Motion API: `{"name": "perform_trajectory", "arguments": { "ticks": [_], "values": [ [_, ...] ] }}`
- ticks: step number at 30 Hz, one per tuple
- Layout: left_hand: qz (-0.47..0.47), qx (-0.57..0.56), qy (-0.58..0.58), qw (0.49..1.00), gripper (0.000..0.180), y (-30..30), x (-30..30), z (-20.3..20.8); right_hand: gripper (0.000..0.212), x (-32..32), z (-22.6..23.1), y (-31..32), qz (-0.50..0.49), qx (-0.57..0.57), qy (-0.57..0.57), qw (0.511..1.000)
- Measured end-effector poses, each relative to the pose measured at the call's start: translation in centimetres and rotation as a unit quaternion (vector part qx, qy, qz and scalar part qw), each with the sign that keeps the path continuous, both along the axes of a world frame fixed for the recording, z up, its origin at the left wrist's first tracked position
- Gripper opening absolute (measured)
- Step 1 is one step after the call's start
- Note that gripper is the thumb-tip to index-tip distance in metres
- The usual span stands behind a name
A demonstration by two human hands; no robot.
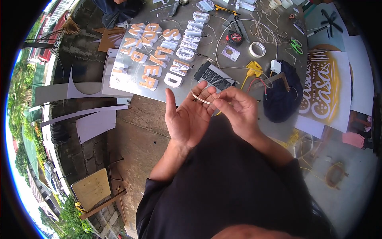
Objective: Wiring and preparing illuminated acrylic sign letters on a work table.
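Observation:
My left hand is turned palm up, its thumb held apart and its fingers stretched out. A thin white wire runs across those fingers. Between thumb and fingertips my right hand pinches the wire, close beside the left fingertips. Just beyond both hands, a grey metal box with a dark label, like a power supply, lies on the metal table. White block letters with orange-brown faces stand in rows at the left, next to a row of white letters.
On the grey table lie a tape measure, a tape roll, a yellow socket, a white adapter, green-handled pliers and a dark cloth. Tangled wires spread behind. A printed sign is at right.

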State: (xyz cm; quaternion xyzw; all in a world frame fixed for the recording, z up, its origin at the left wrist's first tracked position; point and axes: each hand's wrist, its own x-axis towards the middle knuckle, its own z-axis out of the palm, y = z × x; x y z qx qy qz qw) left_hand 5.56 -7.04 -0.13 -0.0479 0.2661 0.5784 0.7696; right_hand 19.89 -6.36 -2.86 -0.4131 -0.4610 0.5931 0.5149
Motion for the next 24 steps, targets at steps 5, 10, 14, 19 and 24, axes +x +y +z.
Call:
{"name": "perform_trajectory", "arguments": {
  "ticks": [5, 10, 14, 19, 24],
  "values": [
    [-0.353, 0.116, 0.376, 0.849, 0.051, -1.9, -4.4, -2.9, 0.009, 0.7, -0.1, 0.9, -0.026, -0.002, -0.025, 0.999],
    [-0.010, 0.316, 0.720, 0.618, 0.022, -0.9, -1.5, -0.9, 0.007, 0.9, 0.7, 0.7, 0.011, -0.030, -0.027, 0.999],
    [-0.052, 0.318, 0.547, 0.773, 0.018, -0.5, -1.2, -1.6, 0.008, 0.4, 1.9, 0.9, 0.025, -0.078, 0.067, 0.994],
    [-0.081, 0.286, 0.448, 0.843, 0.010, -0.8, -1.1, -2.7, 0.008, 0.6, 0.8, 0.7, -0.011, -0.010, 0.009, 1.000],
    [-0.037, 0.265, 0.476, 0.838, 0.010, -1.0, -0.4, -2.6, 0.012, 1.1, 0.5, 0.8, 0.027, 0.059, -0.030, 0.997]
  ]
}}
